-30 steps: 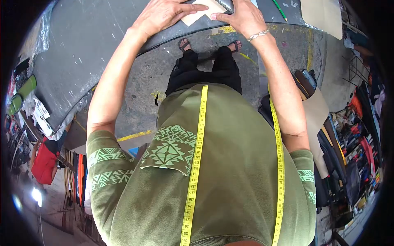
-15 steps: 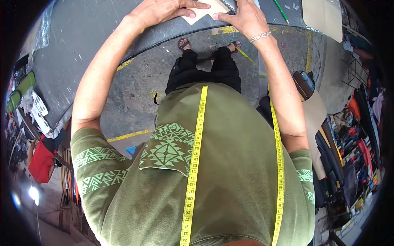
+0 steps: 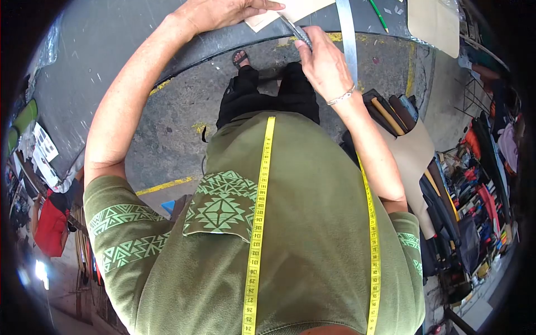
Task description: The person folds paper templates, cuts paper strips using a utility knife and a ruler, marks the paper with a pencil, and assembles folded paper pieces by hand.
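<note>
Near the table's front edge, my left hand (image 3: pixel 226 12) lies with fingers stretched out over a beige sheet (image 3: pixel 304 8), which looks like card or leather. A narrower beige piece (image 3: pixel 262 20) shows under the fingertips. My right hand (image 3: pixel 326 64) is closed around a slim metallic utility knife (image 3: pixel 296 29), just off the table edge. The knife's tip points up and left at the sheet, close to my left fingers; whether it touches cannot be made out. Beside my right hand, a metal ruler (image 3: pixel 347 39) sticks out past the table edge.
A green pencil (image 3: pixel 379 15) and a larger beige sheet (image 3: pixel 434 25) lie on the dark table (image 3: pixel 111 72). Rolls of material (image 3: pixel 393 114) stand at the right. A yellow tape measure (image 3: pixel 258 223) hangs down my shirt. A person in red (image 3: pixel 51 223) is at the left.
My right hand has come off the sheet and down toward my body, with the knife now plainly visible. The ruler now juts over the edge. My left hand has shifted slightly.
</note>
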### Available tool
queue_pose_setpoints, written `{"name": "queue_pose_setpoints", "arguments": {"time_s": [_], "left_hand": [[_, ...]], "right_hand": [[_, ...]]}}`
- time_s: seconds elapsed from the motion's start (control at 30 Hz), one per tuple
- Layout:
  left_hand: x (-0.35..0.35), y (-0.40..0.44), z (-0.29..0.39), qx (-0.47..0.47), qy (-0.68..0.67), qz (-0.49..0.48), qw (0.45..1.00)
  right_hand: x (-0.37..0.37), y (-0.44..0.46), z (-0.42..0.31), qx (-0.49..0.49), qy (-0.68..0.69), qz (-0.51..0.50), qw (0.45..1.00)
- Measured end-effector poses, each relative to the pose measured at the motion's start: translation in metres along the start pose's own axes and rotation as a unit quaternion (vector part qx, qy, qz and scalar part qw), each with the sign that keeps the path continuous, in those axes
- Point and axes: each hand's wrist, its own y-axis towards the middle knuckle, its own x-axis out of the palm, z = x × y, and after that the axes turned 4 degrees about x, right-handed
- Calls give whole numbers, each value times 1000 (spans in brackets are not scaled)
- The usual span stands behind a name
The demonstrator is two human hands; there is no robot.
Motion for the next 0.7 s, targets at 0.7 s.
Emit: {"name": "queue_pose_setpoints", "arguments": {"time_s": [0.7], "left_hand": [[9, -5, 6, -43, -20, 31, 998]], "right_hand": [[-3, 4, -15, 5, -51, -19, 998]]}}
